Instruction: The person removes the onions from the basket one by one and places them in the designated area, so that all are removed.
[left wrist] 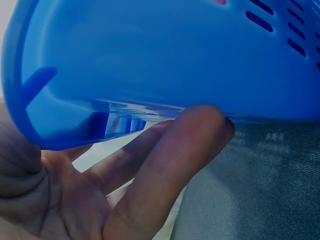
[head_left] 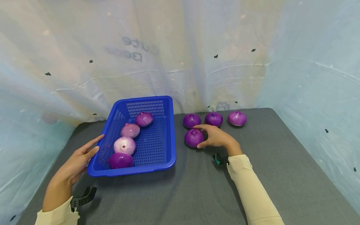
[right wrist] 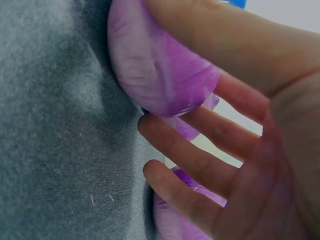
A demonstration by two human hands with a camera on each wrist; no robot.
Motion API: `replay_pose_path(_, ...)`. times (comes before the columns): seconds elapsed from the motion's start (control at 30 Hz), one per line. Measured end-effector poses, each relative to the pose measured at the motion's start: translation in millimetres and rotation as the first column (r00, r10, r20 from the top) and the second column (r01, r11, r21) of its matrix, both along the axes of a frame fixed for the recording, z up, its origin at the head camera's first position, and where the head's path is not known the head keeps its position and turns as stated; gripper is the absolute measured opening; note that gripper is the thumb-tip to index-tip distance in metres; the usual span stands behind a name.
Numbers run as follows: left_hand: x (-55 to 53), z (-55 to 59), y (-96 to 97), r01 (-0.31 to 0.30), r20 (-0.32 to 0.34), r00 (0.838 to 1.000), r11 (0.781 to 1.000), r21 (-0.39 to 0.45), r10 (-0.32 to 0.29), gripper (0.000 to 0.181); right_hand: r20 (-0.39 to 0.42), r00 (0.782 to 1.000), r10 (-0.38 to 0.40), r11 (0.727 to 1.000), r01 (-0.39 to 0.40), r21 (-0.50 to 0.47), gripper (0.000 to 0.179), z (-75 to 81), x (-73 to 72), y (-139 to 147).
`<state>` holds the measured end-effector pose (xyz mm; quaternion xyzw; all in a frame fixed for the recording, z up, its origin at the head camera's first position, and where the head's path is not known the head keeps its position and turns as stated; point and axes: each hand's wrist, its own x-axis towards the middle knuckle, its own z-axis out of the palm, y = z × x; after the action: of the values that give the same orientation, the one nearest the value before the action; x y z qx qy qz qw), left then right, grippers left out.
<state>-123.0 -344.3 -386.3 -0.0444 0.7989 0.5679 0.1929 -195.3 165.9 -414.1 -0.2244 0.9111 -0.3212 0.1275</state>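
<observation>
One onion [head_left: 193, 138] within widely curled right grip [head_left: 216, 137] | left grip [head_left: 73, 164] touching basket [head_left: 153, 142]

Head view: raised, wide, facing forward and down over the gray tabletop [head_left: 281, 159] toward the printed curtain [head_left: 180, 37]. Left wrist view: very near, facing past the left hand [left wrist: 135, 202] to the blue plastic basket [left wrist: 140, 60]. Right wrist view: very near, rolled sideways, facing past the right hand [right wrist: 262, 170] to a purple onion [right wrist: 155, 70]. Shared with the head view: basket (left wrist), onion (right wrist).

Hands [head_left: 73, 164] [head_left: 216, 136] well apart, thumbs [head_left: 92, 152] [head_left: 203, 144] spread
</observation>
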Motion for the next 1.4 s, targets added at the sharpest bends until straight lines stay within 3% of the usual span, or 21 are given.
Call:
replay_pose_path(0.2, 0.2, -0.7, 1.1, -0.005, -0.003, 1.0, 1.0, -0.03, 0.005, 0.064, 0.004, 1.0, -0.001, 1.0, 0.001, 0.009, 0.081, -1.4, 0.0, 0.7)
replay_pose_path(0.47, 0.1, 0.5, 0.6, -0.005, -0.004, 1.0, 1.0, -0.005, 0.005, 0.064, -0.005, 1.0, 0.013, 1.0, -0.013, 0.001, 0.082, 0.3, 0.4, 1.1)
replay_pose_path(0.63, 0.6, 1.3, -0.2, 0.005, -0.004, 1.0, 1.0, 0.006, -0.005, 0.064, -0.01, 1.0, -0.001, 1.0, 0.001, 0.0, 0.083, 10.8, 4.4, -0.4)
replay_pose_path(0.77, 0.5, 1.7, -0.3, 0.013, -0.008, 1.0, 1.0, 0.011, -0.013, 0.064, -0.098, 0.995, 0.005, 1.0, -0.002, 0.03, 0.08, 25.7, 11.0, -5.7)
replay_pose_path(0.87, 0.3, 2.0, -0.2, 0.017, -0.01, 1.0, 1.0, 0.018, -0.017, 0.064, -0.173, 0.984, 0.038, 0.999, -0.034, 0.024, 0.076, 38.2, 17.6, -16.1)
replay_pose_path(1.13, -0.9, 2.9, -1.4, 0.012, -0.001, 1.0, 1.0, 0.022, -0.012, 0.063, -0.249, 0.959, 0.137, 0.989, -0.148, -0.027, 0.069, 58.9, 33.0, -64.5)
replay_pose_path(1.4, -0.4, 2.6, -0.2, 0.016, -0.002, 1.0, 1.0, 0.026, -0.016, 0.064, -0.241, 0.937, 0.251, 0.968, -0.244, 0.059, 0.067, 66.3, 39.7, -116.1)
